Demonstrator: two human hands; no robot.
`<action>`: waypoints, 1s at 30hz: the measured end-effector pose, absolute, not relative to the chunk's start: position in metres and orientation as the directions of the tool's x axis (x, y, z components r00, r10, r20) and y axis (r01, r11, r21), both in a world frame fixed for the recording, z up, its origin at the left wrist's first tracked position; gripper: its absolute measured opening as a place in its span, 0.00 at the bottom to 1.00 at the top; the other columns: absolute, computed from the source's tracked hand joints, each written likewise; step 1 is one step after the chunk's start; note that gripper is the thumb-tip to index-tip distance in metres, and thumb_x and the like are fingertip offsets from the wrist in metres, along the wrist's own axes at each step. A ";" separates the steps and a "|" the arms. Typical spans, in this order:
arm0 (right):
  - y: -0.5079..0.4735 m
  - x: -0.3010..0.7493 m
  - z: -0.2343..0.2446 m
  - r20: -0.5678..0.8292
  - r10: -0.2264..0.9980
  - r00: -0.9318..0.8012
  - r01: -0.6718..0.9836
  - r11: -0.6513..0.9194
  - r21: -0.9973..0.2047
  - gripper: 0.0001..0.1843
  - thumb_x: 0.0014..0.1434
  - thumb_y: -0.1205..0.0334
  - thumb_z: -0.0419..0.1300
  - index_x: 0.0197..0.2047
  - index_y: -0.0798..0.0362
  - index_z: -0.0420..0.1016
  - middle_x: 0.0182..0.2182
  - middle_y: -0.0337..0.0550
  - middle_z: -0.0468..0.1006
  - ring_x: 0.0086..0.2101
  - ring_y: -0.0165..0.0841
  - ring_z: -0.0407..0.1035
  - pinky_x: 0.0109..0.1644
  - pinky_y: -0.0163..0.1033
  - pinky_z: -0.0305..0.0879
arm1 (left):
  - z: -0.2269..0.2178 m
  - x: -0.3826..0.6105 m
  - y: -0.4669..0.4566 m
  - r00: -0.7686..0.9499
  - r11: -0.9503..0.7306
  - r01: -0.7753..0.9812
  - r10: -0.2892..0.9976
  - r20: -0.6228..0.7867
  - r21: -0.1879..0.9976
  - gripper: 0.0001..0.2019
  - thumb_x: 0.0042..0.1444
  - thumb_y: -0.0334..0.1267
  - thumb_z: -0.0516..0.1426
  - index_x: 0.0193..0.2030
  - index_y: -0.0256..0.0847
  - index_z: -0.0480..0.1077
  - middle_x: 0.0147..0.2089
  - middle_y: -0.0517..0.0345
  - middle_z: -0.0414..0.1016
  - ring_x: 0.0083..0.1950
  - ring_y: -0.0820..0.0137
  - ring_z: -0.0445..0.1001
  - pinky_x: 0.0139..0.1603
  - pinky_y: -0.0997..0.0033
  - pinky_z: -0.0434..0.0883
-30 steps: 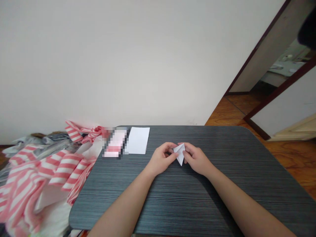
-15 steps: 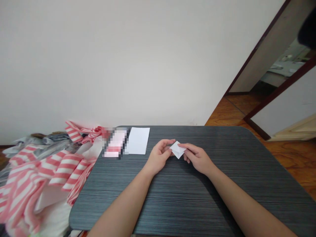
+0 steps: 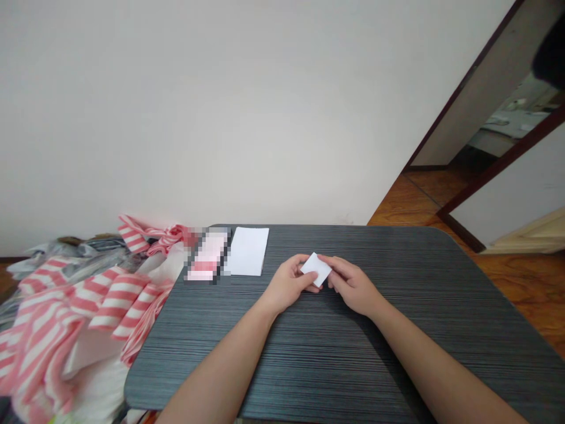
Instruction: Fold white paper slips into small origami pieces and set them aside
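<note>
Dark, fine-streaked tabletop [image 3: 318, 365] with rounded corners; small white paper square [image 3: 318, 270] held over it, diamond-wise.
Left hand [image 3: 289, 285] pinches it, thumb flat on the smooth face, fingers behind; right hand [image 3: 353, 285] grips the right corner, fingers closed. White paper stack [image 3: 249, 251] lies flat, far left; pink-and-white striped fabric [image 3: 119, 300] heaped beside table.

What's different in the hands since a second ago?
The folded paper went from a pointed, creased shape to a plain, squarish face, shifting slightly left. The left hand's thumb lies on it; the right hand holds its right side. No release shows. The paper stack and striped cloth stayed put.
</note>
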State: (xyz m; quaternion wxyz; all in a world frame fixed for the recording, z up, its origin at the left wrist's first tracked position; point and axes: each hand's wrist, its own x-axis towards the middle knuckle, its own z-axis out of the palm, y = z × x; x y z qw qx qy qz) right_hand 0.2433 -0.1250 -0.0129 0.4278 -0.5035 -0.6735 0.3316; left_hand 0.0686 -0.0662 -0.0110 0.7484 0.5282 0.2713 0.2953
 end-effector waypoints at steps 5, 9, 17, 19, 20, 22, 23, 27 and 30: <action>-0.126 0.242 -0.016 0.173 0.983 -0.057 0.277 0.182 -0.943 0.20 0.61 0.63 0.50 0.57 0.49 0.60 0.31 0.41 0.69 0.27 0.29 0.64 0.32 0.36 0.63 | -0.014 0.068 -0.066 0.669 0.236 -0.143 0.739 -0.082 0.961 0.17 0.52 0.37 0.58 0.48 0.36 0.62 0.35 0.53 0.73 0.33 0.70 0.75 0.35 0.67 0.74; -0.126 0.245 -0.013 0.114 0.993 0.005 0.295 0.108 -0.949 0.15 0.63 0.59 0.47 0.51 0.52 0.65 0.23 0.37 0.68 0.24 0.29 0.63 0.28 0.35 0.61 | -0.014 0.068 -0.066 0.669 0.230 -0.128 0.738 -0.087 0.965 0.17 0.52 0.37 0.58 0.47 0.36 0.62 0.35 0.53 0.73 0.32 0.70 0.75 0.35 0.67 0.74; -0.125 0.243 -0.003 0.021 1.000 -0.007 0.493 0.022 -0.870 0.19 0.62 0.56 0.48 0.23 0.54 0.66 0.16 0.36 0.69 0.17 0.26 0.63 0.26 0.33 0.59 | -0.014 0.069 -0.066 0.682 0.234 -0.138 0.727 -0.079 0.962 0.15 0.52 0.36 0.57 0.46 0.36 0.62 0.34 0.54 0.74 0.31 0.72 0.75 0.34 0.69 0.74; -0.125 0.242 -0.002 0.017 1.000 0.017 0.513 0.006 -0.858 0.19 0.62 0.56 0.49 0.22 0.53 0.65 0.15 0.35 0.68 0.17 0.26 0.63 0.25 0.32 0.59 | -0.014 0.069 -0.066 0.682 0.238 -0.138 0.727 -0.082 0.961 0.15 0.52 0.36 0.57 0.46 0.36 0.62 0.33 0.55 0.74 0.30 0.72 0.75 0.34 0.70 0.74; -0.125 0.242 -0.001 0.017 0.999 0.027 0.519 0.001 -0.855 0.18 0.61 0.56 0.49 0.22 0.53 0.65 0.15 0.34 0.68 0.17 0.26 0.63 0.25 0.32 0.60 | -0.013 0.069 -0.066 0.682 0.240 -0.136 0.726 -0.085 0.961 0.15 0.52 0.36 0.58 0.46 0.36 0.62 0.33 0.55 0.74 0.30 0.72 0.75 0.34 0.70 0.74; -0.125 0.242 -0.001 0.018 0.999 0.032 0.522 -0.001 -0.853 0.18 0.61 0.57 0.49 0.22 0.53 0.65 0.15 0.34 0.68 0.17 0.26 0.64 0.25 0.32 0.60 | -0.014 0.070 -0.066 0.682 0.242 -0.130 0.726 -0.090 0.962 0.15 0.51 0.36 0.58 0.46 0.36 0.62 0.33 0.55 0.74 0.30 0.72 0.75 0.34 0.70 0.74; -0.125 0.242 -0.001 0.020 0.999 0.027 0.521 0.003 -0.854 0.18 0.62 0.57 0.49 0.22 0.53 0.65 0.16 0.35 0.68 0.17 0.26 0.64 0.25 0.32 0.60 | -0.014 0.070 -0.066 0.680 0.242 -0.128 0.727 -0.093 0.962 0.16 0.51 0.36 0.58 0.46 0.36 0.62 0.33 0.54 0.74 0.30 0.72 0.75 0.34 0.70 0.74; -0.125 0.243 -0.003 0.036 0.999 0.004 0.523 0.029 -0.852 0.17 0.62 0.57 0.48 0.23 0.53 0.65 0.17 0.35 0.69 0.18 0.27 0.65 0.26 0.32 0.61 | -0.015 0.070 -0.066 0.681 0.235 -0.108 0.726 -0.100 0.966 0.15 0.51 0.36 0.58 0.45 0.36 0.62 0.33 0.54 0.74 0.31 0.71 0.75 0.33 0.69 0.74; -0.125 0.244 -0.004 0.036 0.999 -0.009 0.529 0.035 -0.848 0.16 0.61 0.57 0.49 0.23 0.53 0.65 0.17 0.35 0.69 0.18 0.27 0.65 0.26 0.32 0.60 | -0.016 0.070 -0.066 0.679 0.218 -0.084 0.726 -0.104 0.972 0.14 0.52 0.36 0.57 0.45 0.35 0.63 0.33 0.54 0.74 0.31 0.71 0.75 0.33 0.69 0.74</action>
